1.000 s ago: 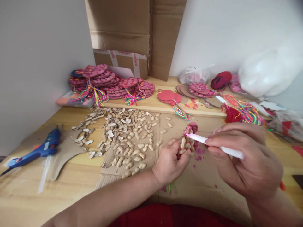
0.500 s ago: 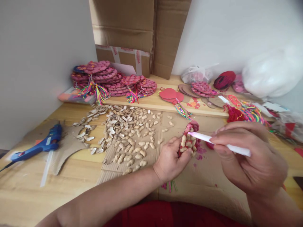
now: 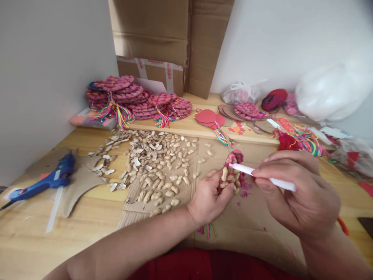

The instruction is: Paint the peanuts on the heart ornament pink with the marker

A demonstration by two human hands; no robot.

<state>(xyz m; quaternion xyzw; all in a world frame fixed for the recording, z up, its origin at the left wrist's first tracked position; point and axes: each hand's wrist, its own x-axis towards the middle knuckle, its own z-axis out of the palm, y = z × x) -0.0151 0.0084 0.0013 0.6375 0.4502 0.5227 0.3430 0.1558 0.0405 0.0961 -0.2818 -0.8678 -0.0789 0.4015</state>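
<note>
My left hand (image 3: 208, 198) grips a peanut-shell ornament (image 3: 231, 171), part pink, part bare shell, held on edge above the cardboard mat (image 3: 256, 217). Coloured tassel threads (image 3: 208, 230) hang out below that hand. A white marker pen (image 3: 262, 177) sits between the fingers of my right hand (image 3: 294, 194), its pink tip touching the ornament's upper shells. Pink specks (image 3: 244, 188) dot the mat just under the ornament.
Loose peanut shells (image 3: 151, 163) spread left of centre. A blue glue gun (image 3: 43, 182) lies at far left beside a glue stick (image 3: 52, 212). Stacks of finished pink ornaments (image 3: 136, 99) with tassels, red cutouts (image 3: 208, 118), yarn (image 3: 297, 138) and plastic bags (image 3: 329, 91) line the back. Cardboard (image 3: 163, 42) leans in the corner.
The pen and my right hand have shifted slightly left, with the tip staying on the ornament. My left hand keeps the same hold.
</note>
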